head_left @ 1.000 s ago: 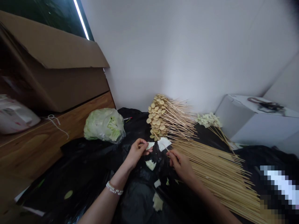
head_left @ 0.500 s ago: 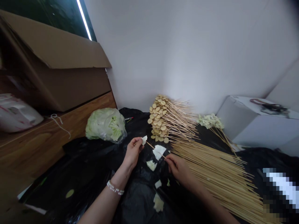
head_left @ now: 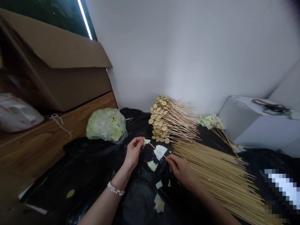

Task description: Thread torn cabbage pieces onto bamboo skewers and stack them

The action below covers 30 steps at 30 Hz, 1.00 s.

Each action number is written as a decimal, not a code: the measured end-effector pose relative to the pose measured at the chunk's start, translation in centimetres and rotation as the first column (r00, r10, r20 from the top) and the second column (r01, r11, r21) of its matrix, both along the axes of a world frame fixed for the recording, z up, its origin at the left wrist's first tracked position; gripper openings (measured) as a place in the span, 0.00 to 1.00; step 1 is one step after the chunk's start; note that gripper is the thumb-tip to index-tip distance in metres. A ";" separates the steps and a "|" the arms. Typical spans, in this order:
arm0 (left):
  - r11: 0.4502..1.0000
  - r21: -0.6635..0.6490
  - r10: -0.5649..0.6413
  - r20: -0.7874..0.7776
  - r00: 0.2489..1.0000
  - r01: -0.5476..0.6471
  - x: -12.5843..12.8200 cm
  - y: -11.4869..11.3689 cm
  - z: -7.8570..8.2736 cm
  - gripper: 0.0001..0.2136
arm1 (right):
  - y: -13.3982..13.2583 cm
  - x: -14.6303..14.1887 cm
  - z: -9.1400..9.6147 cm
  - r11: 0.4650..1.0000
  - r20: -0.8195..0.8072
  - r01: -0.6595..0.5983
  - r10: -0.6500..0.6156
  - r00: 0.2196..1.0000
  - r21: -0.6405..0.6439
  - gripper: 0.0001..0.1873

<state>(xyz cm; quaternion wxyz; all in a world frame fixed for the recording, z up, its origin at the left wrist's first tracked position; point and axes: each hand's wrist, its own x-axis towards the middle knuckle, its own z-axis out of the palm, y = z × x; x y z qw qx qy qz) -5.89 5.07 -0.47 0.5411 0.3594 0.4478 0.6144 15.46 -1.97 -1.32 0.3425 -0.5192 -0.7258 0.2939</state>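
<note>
Your right hand (head_left: 177,164) gripped a thin, tan wooden stick (head_left: 152,145) that slanted away leftward between your hands, through a flat white leaf piece (head_left: 160,152), towards the small pale leaf scrap (head_left: 147,141) pinched in your left hand (head_left: 135,149), contact unclear.

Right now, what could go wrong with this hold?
1. The far end of the stick points toward the left hand, so a slip might prick it.
2. The small leaf piece in that hand looks thin and could tear against the stick.
3. The right hand sits close beside the spread of bare sticks; a sideways bump might scatter them.
</note>
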 end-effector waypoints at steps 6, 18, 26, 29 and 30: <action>0.999 -0.009 -0.047 0.095 0.994 0.048 0.1 0.2 -0.2 0.18 | 0.2 0.1 -0.4 1.000 0.024 0.013 -0.014 1.000 0.029 0.15; 0.997 -0.010 -0.069 0.099 0.993 0.071 0.1 -0.1 -0.2 0.18 | 0.1 0.0 -0.6 0.998 0.073 0.000 -0.004 0.997 0.056 0.15; 0.997 0.079 0.002 -0.046 0.999 0.002 0.3 -0.2 0.0 0.14 | -0.1 -0.4 -0.4 0.999 0.067 0.015 -0.018 0.998 0.045 0.17; 0.991 0.133 0.022 -0.141 0.990 -0.003 0.2 -0.2 0.0 0.12 | -0.1 -0.4 -0.4 0.999 0.071 0.017 -0.020 0.997 0.042 0.16; 0.988 0.156 0.035 -0.180 0.983 -0.007 0.2 -0.2 0.0 0.12 | -0.1 -0.5 -0.4 0.999 0.071 0.017 -0.020 0.997 0.041 0.16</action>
